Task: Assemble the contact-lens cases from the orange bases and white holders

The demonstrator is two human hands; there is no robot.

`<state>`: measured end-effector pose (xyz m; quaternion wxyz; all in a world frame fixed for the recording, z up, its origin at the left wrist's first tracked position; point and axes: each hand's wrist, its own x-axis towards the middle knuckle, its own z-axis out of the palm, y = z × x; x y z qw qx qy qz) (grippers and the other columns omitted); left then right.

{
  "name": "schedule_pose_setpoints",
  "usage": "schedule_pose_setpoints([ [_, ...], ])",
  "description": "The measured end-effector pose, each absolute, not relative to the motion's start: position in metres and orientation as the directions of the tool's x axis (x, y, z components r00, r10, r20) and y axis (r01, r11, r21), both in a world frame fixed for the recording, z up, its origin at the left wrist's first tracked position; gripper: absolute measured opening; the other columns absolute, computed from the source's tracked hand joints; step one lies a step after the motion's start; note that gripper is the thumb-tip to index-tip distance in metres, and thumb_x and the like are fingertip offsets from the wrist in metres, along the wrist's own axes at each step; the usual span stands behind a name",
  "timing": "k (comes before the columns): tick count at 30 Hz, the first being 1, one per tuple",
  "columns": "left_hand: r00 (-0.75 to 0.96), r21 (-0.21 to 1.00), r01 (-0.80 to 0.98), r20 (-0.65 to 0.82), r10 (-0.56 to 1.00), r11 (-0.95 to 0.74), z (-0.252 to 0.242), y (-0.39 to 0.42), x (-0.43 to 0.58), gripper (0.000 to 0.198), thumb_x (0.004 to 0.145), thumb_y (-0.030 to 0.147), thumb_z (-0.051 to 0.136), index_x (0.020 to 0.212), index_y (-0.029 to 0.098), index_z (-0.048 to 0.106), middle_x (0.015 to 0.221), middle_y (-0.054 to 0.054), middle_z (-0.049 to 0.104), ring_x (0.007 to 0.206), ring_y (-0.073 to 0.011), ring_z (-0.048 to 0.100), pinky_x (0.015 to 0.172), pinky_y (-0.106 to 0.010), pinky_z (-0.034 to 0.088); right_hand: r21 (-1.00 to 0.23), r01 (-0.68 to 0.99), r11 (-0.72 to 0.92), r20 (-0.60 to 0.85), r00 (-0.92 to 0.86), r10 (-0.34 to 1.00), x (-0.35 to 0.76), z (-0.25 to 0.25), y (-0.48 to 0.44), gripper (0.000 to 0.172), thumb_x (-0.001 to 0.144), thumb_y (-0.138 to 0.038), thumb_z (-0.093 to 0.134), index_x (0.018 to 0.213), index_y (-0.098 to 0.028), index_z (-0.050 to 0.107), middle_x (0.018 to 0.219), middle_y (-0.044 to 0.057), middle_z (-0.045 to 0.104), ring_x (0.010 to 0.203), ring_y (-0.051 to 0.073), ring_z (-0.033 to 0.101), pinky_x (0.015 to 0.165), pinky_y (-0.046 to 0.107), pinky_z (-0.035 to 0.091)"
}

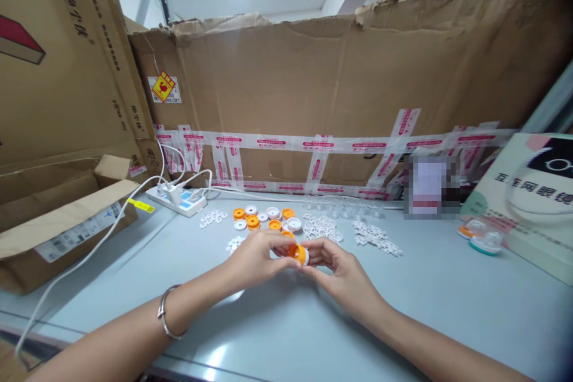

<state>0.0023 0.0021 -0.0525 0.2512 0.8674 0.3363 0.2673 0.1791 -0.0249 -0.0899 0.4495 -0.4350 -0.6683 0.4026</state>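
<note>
Between my two hands, above the table, is a small orange round plastic part with a white rim on its right side. My left hand pinches it from the left with thumb and fingers. From the right, my right hand grips the white-rimmed side with thumb and fingertips. Just behind the hands lie several orange and white round parts, among them an orange one and a white one. Small white pieces sit near my left wrist, partly hidden.
Piles of small white pieces and flat white pieces lie right of centre, with clear plastic parts behind. A power strip with cables and an open cardboard box are left. Finished-looking clear-domed pieces stand right, beside a printed box.
</note>
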Motion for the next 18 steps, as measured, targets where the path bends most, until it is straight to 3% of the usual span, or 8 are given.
schedule_pose_setpoints([
  [6,0.642,0.496,0.494,0.346,0.685,-0.714,-0.0572,0.0011,0.0017,0.011,0.076,0.023,0.061,0.085,0.019,0.066,0.078,-0.001,0.067,0.074,-0.0146,0.059,0.067,-0.023,0.041,-0.944,0.192,0.269,0.221,-0.236,0.946,0.1782,-0.0938,-0.0216,0.017,0.070,-0.021,0.062,0.086,-0.019,0.057,0.083,0.002,0.066,0.076,0.016,0.062,0.074,0.031,0.048],
  [12,0.627,0.486,0.518,0.345,0.699,-0.704,-0.0579,0.0007,0.0018,0.010,0.076,0.023,0.061,0.084,0.018,0.066,0.074,0.000,0.065,0.069,-0.0133,0.058,0.064,-0.022,0.040,-0.955,0.163,0.248,0.203,-0.250,0.947,0.1780,-0.0944,-0.0198,0.016,0.070,-0.022,0.063,0.085,-0.018,0.059,0.082,0.002,0.066,0.076,0.016,0.062,0.074,0.031,0.048],
  [18,0.666,0.410,0.495,0.388,0.637,-0.766,-0.0618,-0.0012,-0.0003,0.015,0.079,0.023,0.058,0.093,0.019,0.064,0.082,-0.003,0.063,0.076,-0.0155,0.057,0.068,-0.024,0.042,-0.973,0.112,0.202,0.172,-0.229,0.958,0.1764,-0.0956,-0.0176,0.020,0.064,-0.023,0.067,0.081,-0.018,0.058,0.077,0.001,0.066,0.072,0.016,0.062,0.072,0.031,0.048],
])
